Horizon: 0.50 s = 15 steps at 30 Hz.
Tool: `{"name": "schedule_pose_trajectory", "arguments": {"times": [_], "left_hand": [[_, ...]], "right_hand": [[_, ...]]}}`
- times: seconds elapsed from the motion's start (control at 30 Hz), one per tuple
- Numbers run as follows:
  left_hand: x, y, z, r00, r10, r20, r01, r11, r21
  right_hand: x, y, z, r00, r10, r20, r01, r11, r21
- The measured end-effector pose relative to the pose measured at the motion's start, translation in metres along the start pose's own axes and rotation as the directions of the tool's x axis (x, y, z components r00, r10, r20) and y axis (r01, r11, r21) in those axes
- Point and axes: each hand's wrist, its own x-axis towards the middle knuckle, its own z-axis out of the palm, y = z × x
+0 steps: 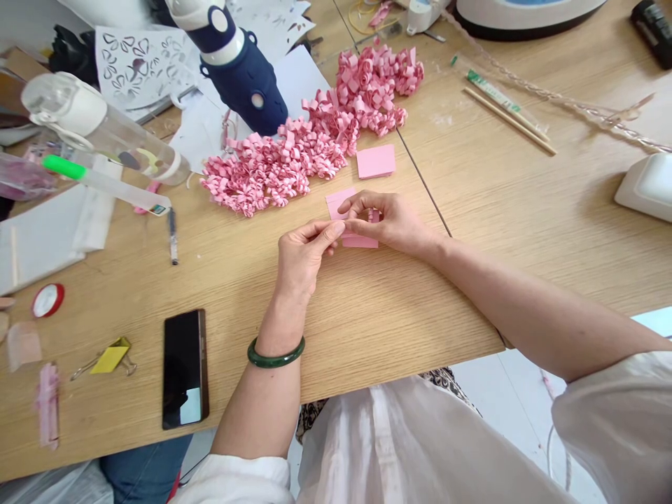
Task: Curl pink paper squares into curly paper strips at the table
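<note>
Your left hand and right hand both pinch the pink paper piece, fingers closed on its edge, low over the worktop, near the pile of pink curls. Looks like mid-curl on one strip; the next move calls for a tight, even roll. No legible writing; phone screen is dark.

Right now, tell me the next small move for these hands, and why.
Probably curl the pinched edge inward: both the left hand and right hand pinch a flat pink paper piece, while the pile of curled pink pieces behind is already rolled.
</note>
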Motion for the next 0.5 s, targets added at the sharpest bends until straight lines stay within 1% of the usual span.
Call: {"name": "schedule_pose_trajectory", "arguments": {"times": [0.2,0.4,0.5], "left_hand": [[0.0018,-0.0032,-0.0014,1.0,0.005,-0.016,-0.005,1.0,-0.002],[0.002,0.0,-0.0015,0.998,-0.054,-0.018,0.053,0.998,-0.043],[0.0019,0.0023,-0.0025,0.997,-0.073,0.001,0.073,0.996,-0.058]], "right_hand": [[-0.0006,0.0,0.0001,1.0,0.001,0.001,-0.001,1.0,-0.003],[-0.0004,-0.0006,-0.0002,1.0,-0.001,0.009,0.001,1.0,-0.006],[-0.0004,-0.001,-0.0006,1.0,-0.004,0.014,0.004,1.0,-0.006]]}}
